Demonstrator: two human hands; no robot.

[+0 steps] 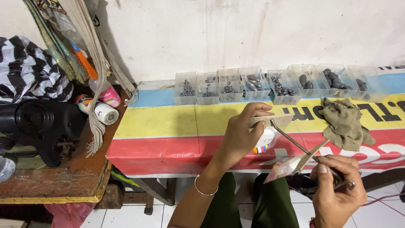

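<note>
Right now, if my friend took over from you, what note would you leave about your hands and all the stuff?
Left hand: pinching a small flat card above the striped table cover.
Right hand: gripping a metal tool, its tip touching the card, plus a small clear plastic packet.
Along the wall: a row of clear trays holding dark metal weights, sorted by size. A rag lies near them.
Done: trays filled.
Left: card and packet are not yet joined.
</note>
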